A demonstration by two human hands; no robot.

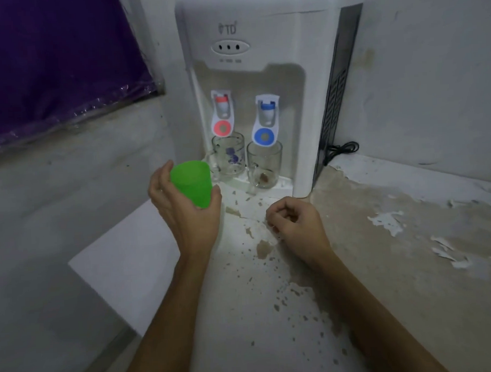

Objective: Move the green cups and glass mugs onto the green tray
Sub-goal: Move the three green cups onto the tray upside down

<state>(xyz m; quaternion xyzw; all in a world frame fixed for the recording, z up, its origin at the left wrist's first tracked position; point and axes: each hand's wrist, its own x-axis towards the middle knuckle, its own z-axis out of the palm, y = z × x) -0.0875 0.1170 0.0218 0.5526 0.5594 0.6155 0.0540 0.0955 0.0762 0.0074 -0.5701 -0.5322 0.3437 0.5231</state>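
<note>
My left hand (183,214) holds a green plastic cup (192,184), tilted with its mouth toward the upper left, above the left edge of the counter. Two glass mugs stand on the dispenser's drip tray: a mug with a blue print (228,158) under the red tap and a plain mug (264,168) under the blue tap. My right hand (294,226) rests on the counter in front of them, fingers curled with nothing in them. No green tray is in view.
A white water dispenser (262,72) stands against the wall on a worn, peeling counter (382,250). Its black cord (341,149) lies to its right. A purple covered panel (50,59) fills the upper left. The counter's left edge drops off near my left arm.
</note>
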